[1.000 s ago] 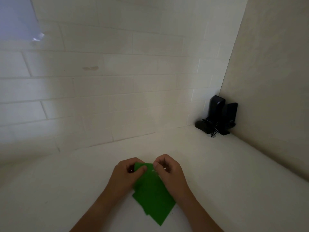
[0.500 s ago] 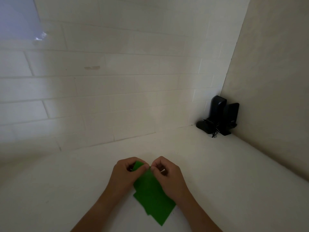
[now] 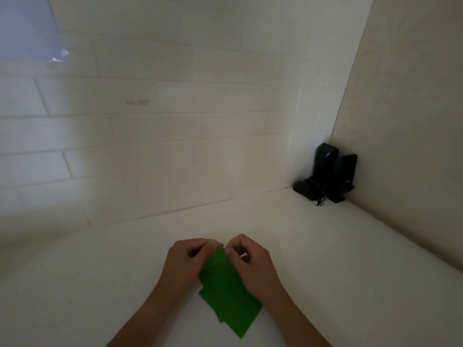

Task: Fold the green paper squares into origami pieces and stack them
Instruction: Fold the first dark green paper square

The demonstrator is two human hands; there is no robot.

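Observation:
A pile of green paper squares [image 3: 231, 306] lies on the white table [image 3: 338, 259] near its front edge, slightly fanned out. The top green sheet [image 3: 217, 265] is raised at its far corner. My left hand [image 3: 186, 259] and my right hand [image 3: 250, 256] meet at that corner, and each pinches it between thumb and curled fingers. The fingertips hide the corner itself, so its fold state cannot be read. Both forearms come in from the bottom edge on either side of the pile.
A white tiled wall [image 3: 150, 146] runs along the back of the table and a plain wall [image 3: 413, 121] closes the right side. Black devices with a small cable [image 3: 325, 174] stand in the far right corner.
My hands have drawn closer together at the sheet's far corner, and the corner now looks narrower and more pointed. The pile beneath has stayed where it was.

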